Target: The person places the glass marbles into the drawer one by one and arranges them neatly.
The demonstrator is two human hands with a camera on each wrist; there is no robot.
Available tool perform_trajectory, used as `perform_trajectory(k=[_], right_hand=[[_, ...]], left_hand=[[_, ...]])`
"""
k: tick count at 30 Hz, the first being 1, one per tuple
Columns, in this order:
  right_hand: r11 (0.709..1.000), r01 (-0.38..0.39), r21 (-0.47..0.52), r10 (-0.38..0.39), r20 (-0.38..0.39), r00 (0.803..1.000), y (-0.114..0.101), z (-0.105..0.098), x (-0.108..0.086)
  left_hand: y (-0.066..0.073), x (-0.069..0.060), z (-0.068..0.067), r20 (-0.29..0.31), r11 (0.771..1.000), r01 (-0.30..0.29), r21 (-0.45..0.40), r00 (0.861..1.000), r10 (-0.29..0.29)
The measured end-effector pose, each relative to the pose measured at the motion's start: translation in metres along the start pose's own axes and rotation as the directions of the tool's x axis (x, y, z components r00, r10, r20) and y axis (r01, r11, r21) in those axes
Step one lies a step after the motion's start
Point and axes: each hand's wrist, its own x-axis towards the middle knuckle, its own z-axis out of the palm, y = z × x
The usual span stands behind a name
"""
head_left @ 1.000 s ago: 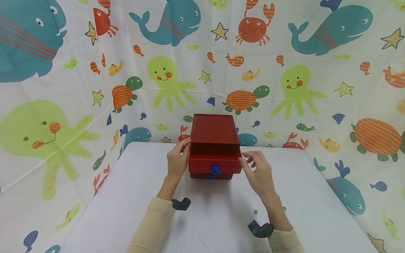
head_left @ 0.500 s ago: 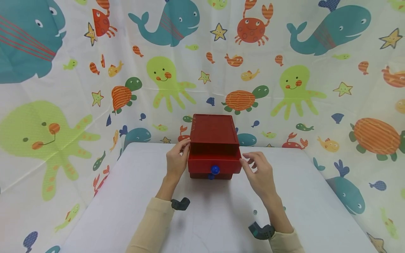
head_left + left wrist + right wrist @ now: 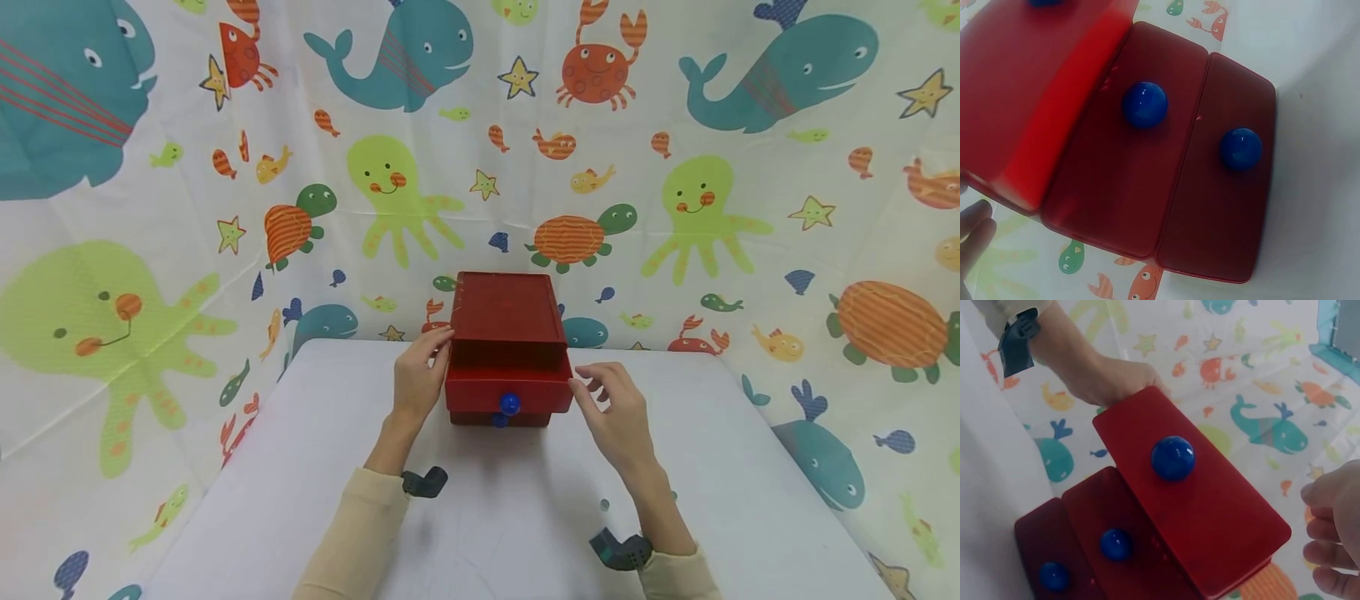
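Observation:
A small red drawer cabinet point(image 3: 510, 307) with blue knobs stands near the back of the white table. Its top drawer point(image 3: 480, 392) is pulled out, and the part of its inside that shows holds nothing visible. In the left wrist view the middle drawer point(image 3: 1124, 169) and bottom drawer point(image 3: 1217, 206) are pushed in. My left hand point(image 3: 417, 379) rests along the cabinet's left side, fingertips at its upper edge. On the other side my right hand point(image 3: 617, 410) hovers by the top drawer's right front corner, fingers loosely bent; the right wrist view shows a gap between them.
A white table point(image 3: 510, 517) lies under the cabinet. Behind and beside it hangs a sheet point(image 3: 435, 317) printed with sea animals, close to the cabinet's back. Dark camera bands point(image 3: 621, 550) sit on both wrists.

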Motion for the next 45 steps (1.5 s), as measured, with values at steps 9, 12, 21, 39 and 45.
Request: perform_trajectory(k=[9, 12, 21, 39, 45], right_hand=[[0.999, -0.032, -0.022, 0.032, 0.025, 0.999, -0.003, -0.001, -0.002], [0.999, -0.037, -0.026, 0.038, 0.025, 0.999, -0.004, -0.002, -0.003], [0.998, -0.055, -0.041, 0.056, 0.024, 0.998, -0.004, -0.006, -0.007], [0.992, -0.075, -0.1, 0.076, 0.011, 0.997, 0.006, -0.019, -0.022], [0.991, -0.087, -0.102, 0.088, 0.009, 0.996, 0.01, -0.02, -0.029]], left_hand=[[0.002, 0.001, -0.004, 0.03, 1.0, 0.007, -0.005, 1.0, -0.007], [0.002, 0.0, -0.005, 0.032, 1.0, 0.013, -0.013, 0.999, -0.013], [0.003, 0.0, -0.006, 0.04, 0.999, 0.032, -0.019, 0.999, -0.031], [0.002, -0.001, -0.002, -0.019, 0.999, 0.018, -0.027, 1.0, -0.018], [0.002, -0.002, -0.002, -0.026, 1.0, 0.013, -0.014, 1.0, -0.013]])
